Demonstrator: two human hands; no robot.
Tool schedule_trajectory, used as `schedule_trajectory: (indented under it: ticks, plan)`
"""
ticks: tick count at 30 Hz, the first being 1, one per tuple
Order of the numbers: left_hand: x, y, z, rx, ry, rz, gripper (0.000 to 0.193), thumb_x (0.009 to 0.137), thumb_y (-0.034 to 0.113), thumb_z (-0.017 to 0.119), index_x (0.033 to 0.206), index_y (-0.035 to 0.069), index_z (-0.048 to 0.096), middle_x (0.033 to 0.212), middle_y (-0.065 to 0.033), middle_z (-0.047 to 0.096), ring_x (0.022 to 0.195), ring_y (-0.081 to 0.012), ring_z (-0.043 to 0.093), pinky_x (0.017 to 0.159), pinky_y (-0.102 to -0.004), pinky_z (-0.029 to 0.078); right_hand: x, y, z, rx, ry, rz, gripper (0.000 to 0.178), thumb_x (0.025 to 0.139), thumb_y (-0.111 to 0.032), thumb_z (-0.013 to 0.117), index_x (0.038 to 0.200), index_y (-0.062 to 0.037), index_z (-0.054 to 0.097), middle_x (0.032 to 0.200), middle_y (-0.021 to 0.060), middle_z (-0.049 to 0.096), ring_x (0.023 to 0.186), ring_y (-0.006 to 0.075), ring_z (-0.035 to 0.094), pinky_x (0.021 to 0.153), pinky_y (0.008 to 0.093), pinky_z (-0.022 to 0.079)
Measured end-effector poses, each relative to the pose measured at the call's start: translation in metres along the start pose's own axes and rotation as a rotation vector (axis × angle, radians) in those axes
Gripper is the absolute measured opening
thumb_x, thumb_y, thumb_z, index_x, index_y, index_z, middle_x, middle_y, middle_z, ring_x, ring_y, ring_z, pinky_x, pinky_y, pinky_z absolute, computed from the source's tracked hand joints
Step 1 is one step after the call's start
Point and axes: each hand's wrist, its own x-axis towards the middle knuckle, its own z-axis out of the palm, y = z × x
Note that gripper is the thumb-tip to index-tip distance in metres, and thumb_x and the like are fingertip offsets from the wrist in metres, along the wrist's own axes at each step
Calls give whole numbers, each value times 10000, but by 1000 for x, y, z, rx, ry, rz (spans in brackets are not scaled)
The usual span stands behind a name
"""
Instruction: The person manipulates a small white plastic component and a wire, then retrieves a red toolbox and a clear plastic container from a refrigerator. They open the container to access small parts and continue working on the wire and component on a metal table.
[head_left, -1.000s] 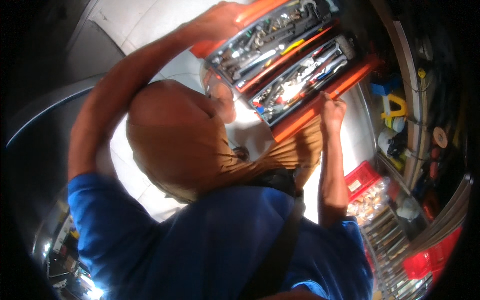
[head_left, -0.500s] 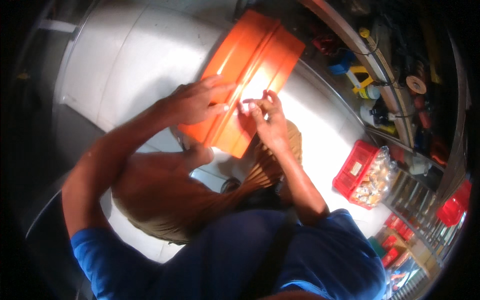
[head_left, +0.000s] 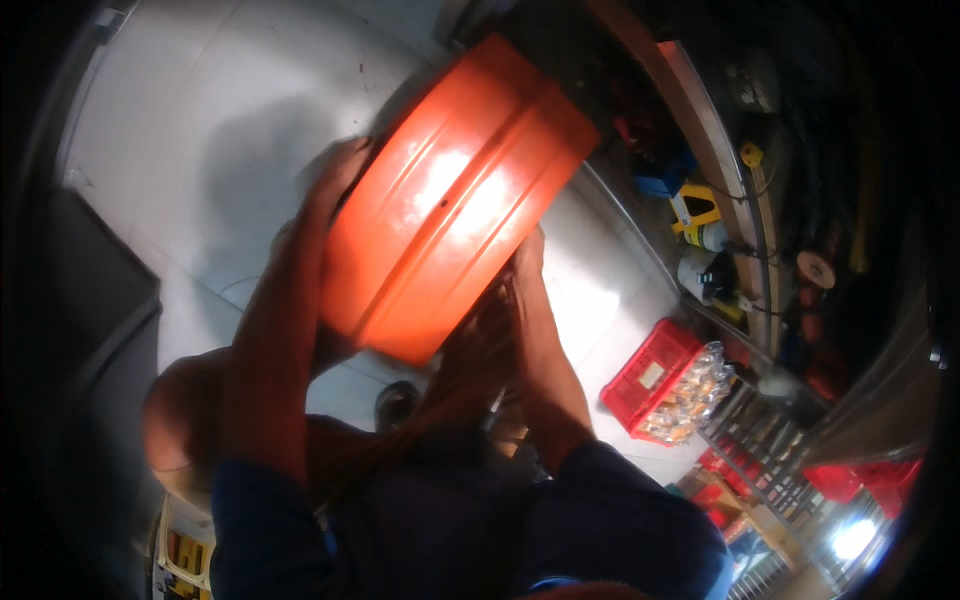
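A large orange ribbed drum-shaped piece [head_left: 470,200] fills the space in front of me, tilted, its curved side toward me. A small dark hole shows near the middle of its surface, beside a raised ridge. My left hand [head_left: 342,172] grips its left side, the fingers partly hidden against its edge. On the opposite side my right hand [head_left: 528,255] holds the lower right edge, with most of its fingers behind the piece. Below the drum piece my bent legs and one dark shoe [head_left: 397,403] show.
A red crate [head_left: 652,375] with clear bags of small parts stands on the pale tiled floor [head_left: 235,75] to the right. Cluttered shelving [head_left: 740,210] runs along the right, holding a yellow-handled item [head_left: 693,207] and a roll [head_left: 815,269]. A dark panel [head_left: 85,290] lies at left.
My hands have gone from the top of the orange drum piece to its two sides. The piece has shifted nearer and turned, showing more of its curved face.
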Motion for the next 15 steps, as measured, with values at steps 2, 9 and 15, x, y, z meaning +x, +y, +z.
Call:
schedule_trajectory:
  ticks: [2, 9, 15]
  plan:
    - [2, 34, 15, -15, -61, 89, 403, 982, 370, 547, 1150, 9, 607, 1122, -145, 640, 1065, -208, 575, 923, -348, 445, 14, -4, 3, 41, 77, -50, 394, 1006, -320, 503, 1225, 5, 538, 1073, 115, 646, 864, 207, 656, 699, 322, 568]
    - [-21, 106, 33, 11, 47, 193, 312, 1014, 325, 529, 1016, 13, 538, 917, -93, 522, 888, -145, 500, 820, -292, 426, 42, 13, 3, 100, -21, -204, 368, 995, -340, 526, 1177, -20, 547, 1081, 107, 631, 857, 201, 655, 655, 320, 564]
    - [-35, 137, 44, 23, 99, 251, 304, 1014, 318, 546, 979, 16, 537, 806, -71, 507, 779, -134, 484, 744, -297, 420, 44, -10, -4, 98, 56, -164, 378, 994, -349, 526, 1180, -20, 547, 1084, 109, 628, 862, 201, 651, 670, 331, 561]
